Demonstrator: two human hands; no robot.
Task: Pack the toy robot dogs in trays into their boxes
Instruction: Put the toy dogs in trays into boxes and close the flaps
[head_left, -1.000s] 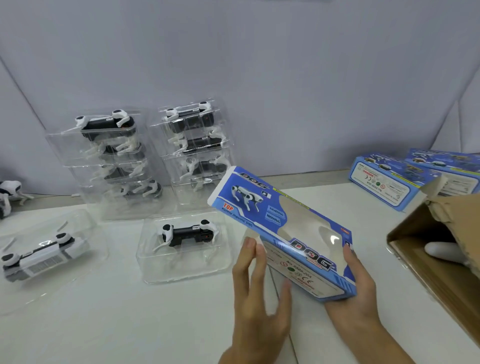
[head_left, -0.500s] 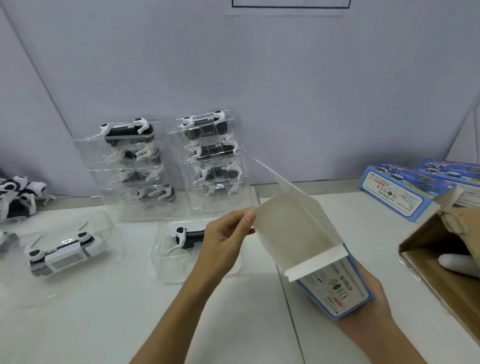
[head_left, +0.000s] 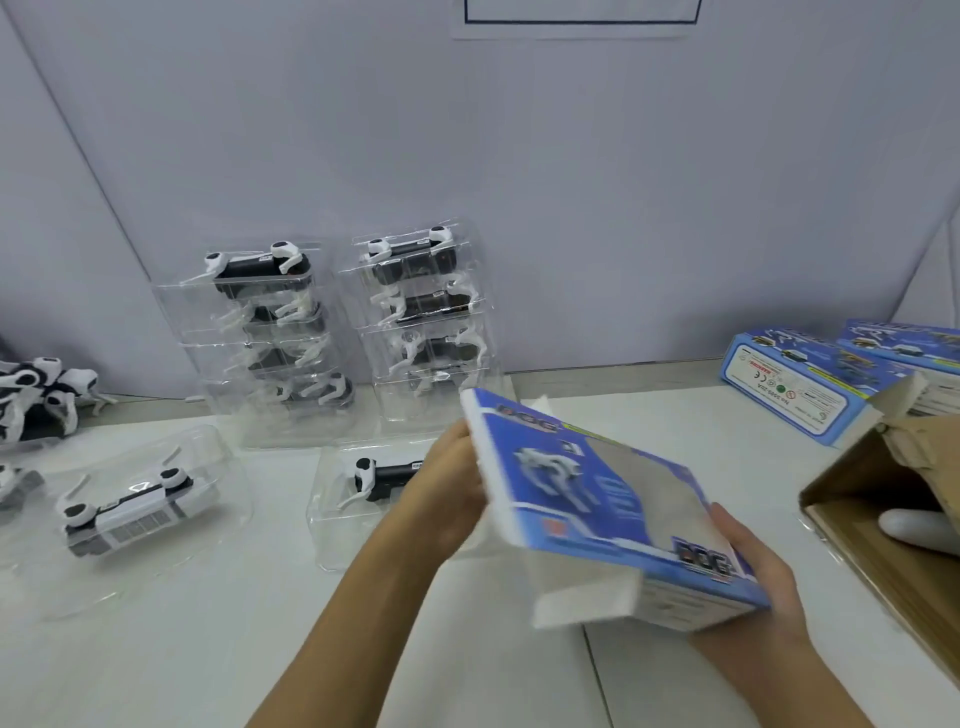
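Box (head_left: 597, 499), flap open, gripped by both hands' fingers (head_left: 727, 525); trayed dog (head_left: 387, 475) behind.

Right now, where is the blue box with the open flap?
In the head view, centre-right, the blue box is held above the table by both hands, in front of the tray with a black dog.

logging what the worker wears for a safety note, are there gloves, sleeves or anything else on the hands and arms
No gloves: the left hand and right hand are both bare. Both forearms are bare as far as the frame shows, with no sleeve, watch, ring or band visible. Motion blur softens the fingers, so small details cannot be ruled out.
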